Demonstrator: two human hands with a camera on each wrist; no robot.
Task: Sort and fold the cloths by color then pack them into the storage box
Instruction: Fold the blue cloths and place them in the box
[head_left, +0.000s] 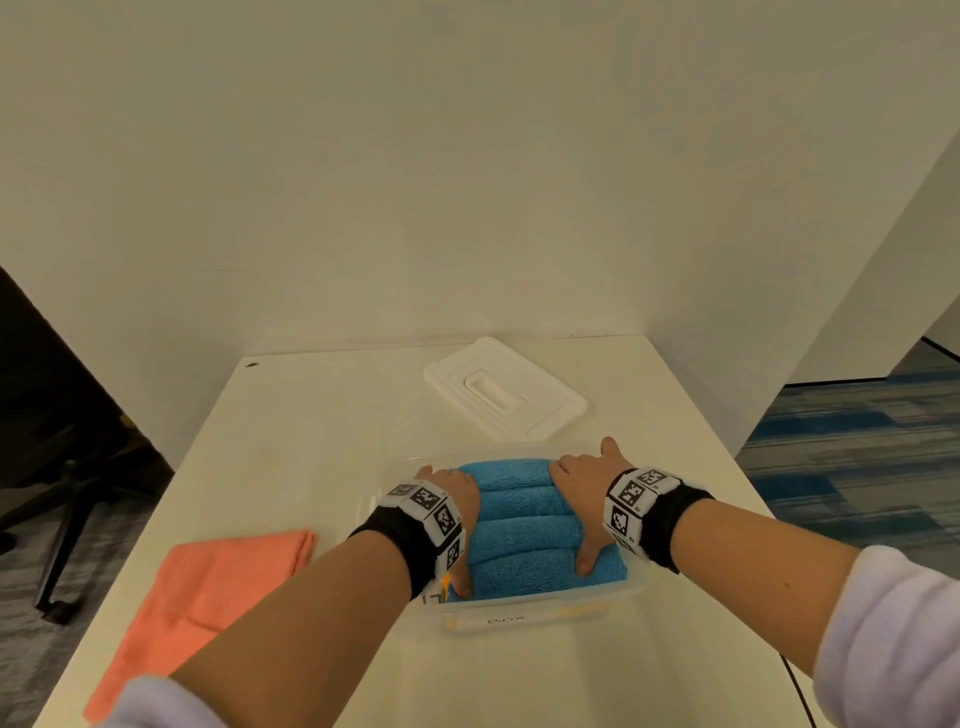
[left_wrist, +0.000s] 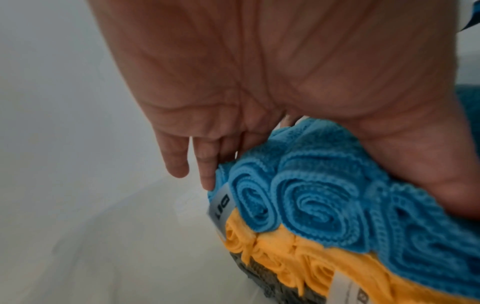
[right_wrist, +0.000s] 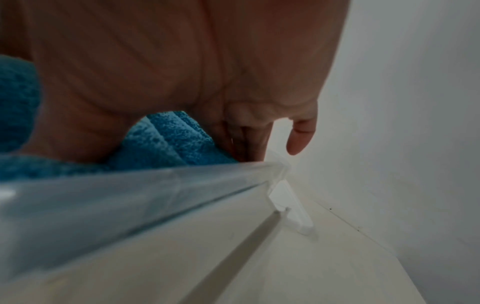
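A clear storage box (head_left: 524, 605) labelled "Box" stands on the white table near me. Several rolled blue cloths (head_left: 524, 519) lie side by side as its top layer. The left wrist view shows the blue rolls (left_wrist: 311, 197) resting on yellow rolls (left_wrist: 285, 257), with grey rolls (left_wrist: 259, 273) beneath. My left hand (head_left: 460, 499) presses against the left ends of the blue rolls, fingers straight, thumb on top. My right hand (head_left: 582, 483) presses the right ends the same way, little finger lifted over the rim. An orange cloth (head_left: 208, 587) lies flat on the table, left of the box.
The white box lid (head_left: 504, 395) lies behind the box, near the wall. The table (head_left: 311, 415) ends at the left and right; an office chair base (head_left: 67, 509) stands on the floor to the left, blue carpet to the right.
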